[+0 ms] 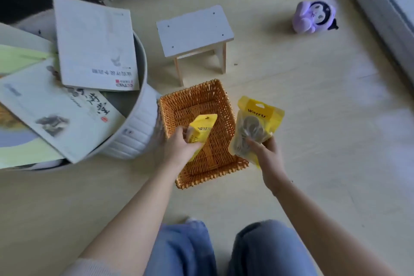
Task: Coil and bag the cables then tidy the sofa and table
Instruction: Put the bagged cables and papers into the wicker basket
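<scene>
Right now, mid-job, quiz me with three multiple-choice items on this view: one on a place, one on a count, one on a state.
1. Where is the purple plush toy?
A. in the basket
B. on the floor right of the small stool
C. on the books

2. How many yellow cable bags are held?
A. one
B. two
C. three

3. What is inside the wicker basket?
A. nothing lying in it that shows
B. a book
C. a loose cable

Answers:
1 B, it sits on bare floor beyond the stool.
2 B, the left hand grips the left bag and the right hand grips the right bag.
3 A, only bare weave shows; the left bag hangs above it.
</scene>
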Motion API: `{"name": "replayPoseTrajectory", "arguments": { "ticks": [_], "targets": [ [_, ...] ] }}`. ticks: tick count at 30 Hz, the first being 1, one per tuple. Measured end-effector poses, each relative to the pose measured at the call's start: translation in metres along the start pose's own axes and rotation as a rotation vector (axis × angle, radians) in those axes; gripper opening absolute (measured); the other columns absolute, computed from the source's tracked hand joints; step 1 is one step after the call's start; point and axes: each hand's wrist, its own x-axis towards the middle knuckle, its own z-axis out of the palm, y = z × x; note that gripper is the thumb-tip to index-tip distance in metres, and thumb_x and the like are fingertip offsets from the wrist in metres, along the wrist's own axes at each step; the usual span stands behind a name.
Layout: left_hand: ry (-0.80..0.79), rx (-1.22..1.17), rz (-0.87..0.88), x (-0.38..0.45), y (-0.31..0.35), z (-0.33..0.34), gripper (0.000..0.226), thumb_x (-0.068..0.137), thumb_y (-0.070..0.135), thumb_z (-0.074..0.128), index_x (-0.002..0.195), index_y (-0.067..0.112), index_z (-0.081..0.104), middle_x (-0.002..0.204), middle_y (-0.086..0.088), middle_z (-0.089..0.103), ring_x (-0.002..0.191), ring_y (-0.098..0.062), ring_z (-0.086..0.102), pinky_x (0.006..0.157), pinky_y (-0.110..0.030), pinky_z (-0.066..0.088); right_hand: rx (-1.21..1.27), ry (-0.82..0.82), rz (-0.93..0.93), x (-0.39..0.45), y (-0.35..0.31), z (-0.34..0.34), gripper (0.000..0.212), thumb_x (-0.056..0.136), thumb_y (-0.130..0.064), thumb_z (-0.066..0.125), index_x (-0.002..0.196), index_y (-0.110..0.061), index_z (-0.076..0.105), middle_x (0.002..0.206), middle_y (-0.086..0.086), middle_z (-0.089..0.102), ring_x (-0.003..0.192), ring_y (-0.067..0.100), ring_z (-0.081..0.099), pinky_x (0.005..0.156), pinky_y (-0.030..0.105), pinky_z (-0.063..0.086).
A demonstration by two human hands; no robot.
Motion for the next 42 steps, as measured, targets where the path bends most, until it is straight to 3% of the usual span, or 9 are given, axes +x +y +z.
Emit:
{"name": "replayPoseTrajectory", "arguments": {
  "ticks": [5, 12, 15, 18, 22, 24, 30, 37, 42],
  "targets": [
    [-0.058, 0.198, 0.145, 0.069, -0.044, 0.065, 0.050, 0.077, 0.029, 0.081, 0.117, 0.018, 0.054, 0.112, 0.002, 0.064, 0.093, -0.017, 0.061, 0.074, -0.030, 0.049, -0.105, -0.104, -0.140, 0.067, 0.052, -0.016, 0.032, 0.087, 0.000, 0.065, 0.114, -0.016, 0.057, 0.103, 0.000, 0.068, 0.085, 0.007, 0.068, 0.062, 0.016, 0.052],
    [-0.123, 0.383, 0.215, 0.105, -0.093, 0.117, 0.038, 0.079, 0.028, 0.077, 0.106, 0.021, 0.051, 0.101, 0.005, 0.059, 0.085, -0.014, 0.056, 0.060, -0.025, 0.039, -0.295, -0.294, -0.352, 0.103, 0.095, -0.032, 0.035, 0.085, 0.002, 0.068, 0.105, -0.025, 0.060, 0.101, -0.001, 0.070, 0.093, 0.013, 0.069, 0.077, 0.028, 0.057],
    [-0.140, 0.328, 0.210, 0.110, -0.112, 0.119, 0.033, 0.078, 0.028, 0.077, 0.100, 0.021, 0.053, 0.097, 0.004, 0.060, 0.084, -0.014, 0.057, 0.063, -0.025, 0.042, -0.454, -0.357, -0.377, 0.103, 0.106, -0.030, 0.030, 0.080, -0.014, 0.074, 0.104, -0.026, 0.062, 0.093, -0.004, 0.072, 0.090, 0.016, 0.069, 0.081, 0.035, 0.057],
    [-0.136, 0.302, 0.184, 0.118, -0.124, 0.116, 0.033, 0.078, 0.025, 0.078, 0.101, 0.018, 0.056, 0.098, 0.003, 0.061, 0.088, -0.017, 0.060, 0.069, -0.029, 0.047, -0.772, -0.537, -0.441, 0.111, 0.112, -0.023, 0.026, 0.082, -0.019, 0.074, 0.101, -0.031, 0.062, 0.088, -0.010, 0.070, 0.083, 0.006, 0.065, 0.075, 0.028, 0.053],
    [-0.123, 0.362, 0.151, 0.133, -0.130, 0.115, 0.039, 0.077, 0.022, 0.079, 0.107, 0.017, 0.056, 0.102, -0.001, 0.063, 0.092, -0.020, 0.061, 0.076, -0.033, 0.052, -1.391, -0.730, -0.572, 0.132, 0.122, -0.003, 0.035, 0.089, -0.032, 0.065, 0.123, -0.032, 0.058, 0.111, -0.012, 0.067, 0.099, 0.009, 0.063, 0.082, 0.026, 0.049],
    [-0.125, 0.357, 0.137, 0.138, -0.133, 0.119, 0.046, 0.076, 0.024, 0.081, 0.113, 0.017, 0.055, 0.107, 0.000, 0.063, 0.096, -0.020, 0.060, 0.079, -0.033, 0.051, -1.547, -0.760, -0.612, 0.142, 0.132, 0.007, 0.038, 0.090, -0.029, 0.061, 0.127, -0.032, 0.057, 0.117, -0.011, 0.066, 0.104, 0.011, 0.061, 0.081, 0.024, 0.045],
    [-0.090, 0.414, 0.119, 0.135, -0.139, 0.143, 0.045, 0.080, 0.016, 0.077, 0.118, 0.019, 0.052, 0.108, 0.000, 0.062, 0.096, -0.020, 0.061, 0.084, -0.038, 0.054, -1.770, -0.871, -0.480, 0.161, 0.178, 0.008, 0.038, 0.091, -0.023, 0.054, 0.129, -0.032, 0.056, 0.124, -0.007, 0.063, 0.113, 0.015, 0.058, 0.093, 0.030, 0.049],
    [-0.236, 0.435, 0.128, 0.126, -0.157, 0.173, 0.050, 0.085, 0.002, 0.064, 0.130, 0.020, 0.052, 0.123, -0.002, 0.056, 0.106, -0.021, 0.056, 0.089, -0.033, 0.050, -1.594, -0.936, -0.152, 0.175, 0.208, 0.002, 0.032, 0.097, -0.034, 0.045, 0.124, -0.027, 0.060, 0.113, -0.002, 0.066, 0.101, 0.015, 0.062, 0.093, 0.032, 0.051],
    [-0.296, 0.494, 0.165, 0.121, -0.156, 0.168, 0.051, 0.088, -0.002, 0.054, 0.133, 0.022, 0.052, 0.122, -0.003, 0.058, 0.103, -0.023, 0.058, 0.088, -0.035, 0.052, -1.582, -0.879, -0.136, 0.174, 0.212, 0.001, 0.028, 0.096, -0.028, 0.045, 0.113, -0.021, 0.067, 0.103, 0.000, 0.069, 0.093, 0.016, 0.064, 0.089, 0.033, 0.053]
  ]
}}
